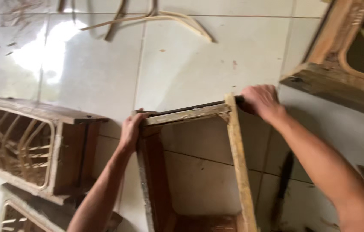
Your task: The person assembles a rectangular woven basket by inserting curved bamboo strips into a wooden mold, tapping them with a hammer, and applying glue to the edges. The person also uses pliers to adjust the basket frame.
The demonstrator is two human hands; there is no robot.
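An open wooden frame (pixel 237 163), box-shaped and rough, stands on the tiled floor in front of me. My left hand (pixel 131 129) grips its top left corner. My right hand (pixel 260 101) is closed over the top right corner, where a dark strip runs along the upper rail (pixel 186 114). Through the frame I see pale floor tiles.
Two wooden frames filled with bent rattan (pixel 23 146) lie stacked at the left. Another wooden frame (pixel 345 56) stands at the upper right. Loose rattan strips (pixel 164 19) lie on the floor at the top. A dark blade-like tool (pixel 283 184) lies right of the frame.
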